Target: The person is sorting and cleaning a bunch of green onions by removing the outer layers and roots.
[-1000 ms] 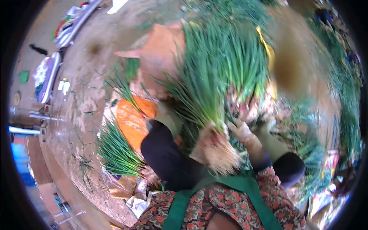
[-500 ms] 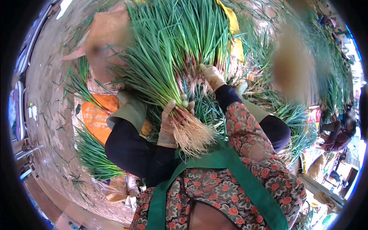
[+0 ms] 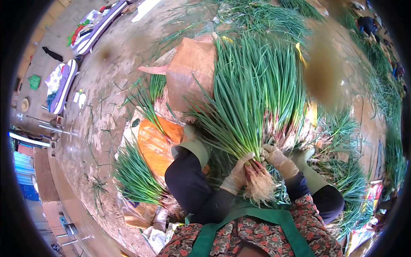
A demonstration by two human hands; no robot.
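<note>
My gloved left hand (image 3: pixel 235 176) is closed round the base of a bunch of spring onions (image 3: pixel 240 135) in front of my lap. Pale roots (image 3: pixel 260 187) hang below the grip, and the long green leaves fan up and away from me. On the bunch's right side, my gloved right hand (image 3: pixel 279 162) has its fingers curled against the reddish stems, partly hidden. Just beyond stands a larger heap of spring onions (image 3: pixel 284 92), its roots toward me.
Smaller onion bunches (image 3: pixel 138 173) lie left beside an orange sack (image 3: pixel 156 141). A tan woven sack (image 3: pixel 190 75) stands ahead-left. More loose onions (image 3: pixel 265 19) cover the ground beyond. Purple-edged slippers-like shapes (image 3: pixel 64 88) lie far left. My green boots (image 3: pixel 195 150) flank the work spot.
My right hand has come back from the larger heap to the held bunch. The bunch is now more upright, with its roots hanging down. The camera view has shifted.
</note>
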